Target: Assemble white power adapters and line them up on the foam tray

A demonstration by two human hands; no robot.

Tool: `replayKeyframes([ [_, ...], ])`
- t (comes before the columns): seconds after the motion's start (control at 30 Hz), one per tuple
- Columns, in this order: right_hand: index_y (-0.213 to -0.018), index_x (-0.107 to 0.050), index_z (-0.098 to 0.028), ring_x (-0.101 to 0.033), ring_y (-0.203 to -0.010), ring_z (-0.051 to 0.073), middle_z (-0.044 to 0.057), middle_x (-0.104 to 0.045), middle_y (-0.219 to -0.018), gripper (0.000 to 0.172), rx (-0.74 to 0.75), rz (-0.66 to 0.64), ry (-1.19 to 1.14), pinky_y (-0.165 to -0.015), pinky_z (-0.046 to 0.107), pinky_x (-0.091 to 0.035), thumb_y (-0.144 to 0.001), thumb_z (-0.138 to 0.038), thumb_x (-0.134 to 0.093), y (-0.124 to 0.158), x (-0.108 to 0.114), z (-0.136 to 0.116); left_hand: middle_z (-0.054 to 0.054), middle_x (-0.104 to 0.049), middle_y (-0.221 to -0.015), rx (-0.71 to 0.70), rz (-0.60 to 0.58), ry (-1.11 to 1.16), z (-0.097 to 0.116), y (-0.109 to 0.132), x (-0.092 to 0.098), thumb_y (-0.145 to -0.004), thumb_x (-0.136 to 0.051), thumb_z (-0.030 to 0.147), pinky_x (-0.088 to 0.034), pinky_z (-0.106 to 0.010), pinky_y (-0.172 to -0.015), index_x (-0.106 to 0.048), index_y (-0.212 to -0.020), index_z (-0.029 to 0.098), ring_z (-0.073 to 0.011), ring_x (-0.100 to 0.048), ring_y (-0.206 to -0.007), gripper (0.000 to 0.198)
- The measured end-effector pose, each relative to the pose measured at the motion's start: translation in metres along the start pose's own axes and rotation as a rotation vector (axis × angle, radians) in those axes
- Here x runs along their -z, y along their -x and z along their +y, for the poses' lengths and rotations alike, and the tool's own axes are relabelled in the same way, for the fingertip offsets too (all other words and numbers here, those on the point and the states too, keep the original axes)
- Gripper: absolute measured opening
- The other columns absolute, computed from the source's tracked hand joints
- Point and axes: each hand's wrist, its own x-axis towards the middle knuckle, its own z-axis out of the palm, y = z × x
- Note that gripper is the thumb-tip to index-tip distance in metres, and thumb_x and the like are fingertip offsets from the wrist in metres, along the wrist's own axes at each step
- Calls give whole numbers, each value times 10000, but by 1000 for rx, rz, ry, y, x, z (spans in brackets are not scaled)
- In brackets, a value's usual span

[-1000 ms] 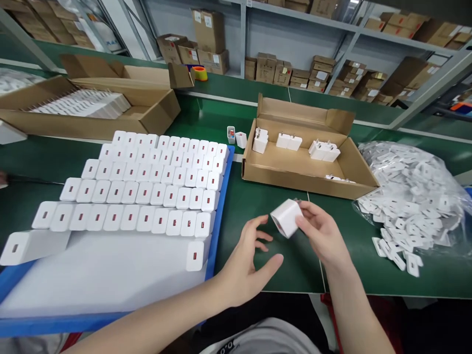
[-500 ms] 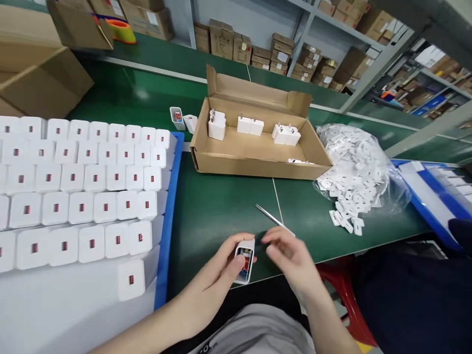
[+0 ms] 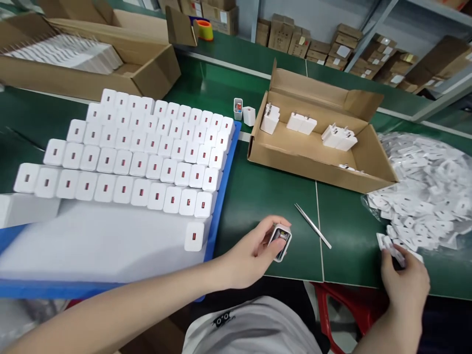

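My left hand (image 3: 250,258) grips a white charger housing (image 3: 287,240), its open end facing up toward me. The thumb lies across the opening, and part of the electronics shows inside. Over at the right, my right hand (image 3: 407,282) pinches a small white end cap (image 3: 388,243) at the near edge of a pile of similar caps; the fingers partly cover it. A pair of metal tweezers (image 3: 312,226) lies on the green table (image 3: 250,196) between the two hands.
Rows of white chargers (image 3: 140,178) stand on a blue-edged tray (image 3: 110,241) at left. An open carton (image 3: 317,164) holds several plug chargers. Caps fill a clear bag (image 3: 435,172). Two charger pieces (image 3: 249,116) stand beside the carton. A larger box (image 3: 155,73) sits behind the tray.
My right hand has moved away from the housing, out to the right, and now pinches a cap by the pile. My left hand still holds the housing. The camera view has swung left.
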Motion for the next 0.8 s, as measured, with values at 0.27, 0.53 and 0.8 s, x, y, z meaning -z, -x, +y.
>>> replayKeyframes([
  [0.27, -1069, -739, -151, -661, -1021, 468, 209, -715, -985, 472, -39, -8, 66, -853, 566, -510, -782, -475, -551, -3, -5, -4, 1, -534, -903, 67, -2, -7, -5, -3, 1, -909, -618, 420, -493, -304, -742, -500, -1151, 243, -170, -604, -840, 322],
  [0.53, -1096, -781, -172, -728, -902, 401, 165, -763, -950, 405, -217, 125, -178, -848, 538, -553, -741, -366, -752, 2, 25, -57, -16, -558, -959, 114, -8, 191, -12, -12, 5, -835, -671, 661, -480, -352, -844, -536, -1179, 225, -197, -609, -928, 572],
  [0.8, -1121, -785, -260, -728, -693, 167, 59, -727, -964, 275, -178, -356, -1154, -642, 299, -634, -848, -226, -779, 64, 40, -217, -8, -578, -988, 126, -25, 350, -10, -7, 3, -824, -704, 666, -438, -294, -901, -563, -1178, 229, -172, -576, -986, 580],
])
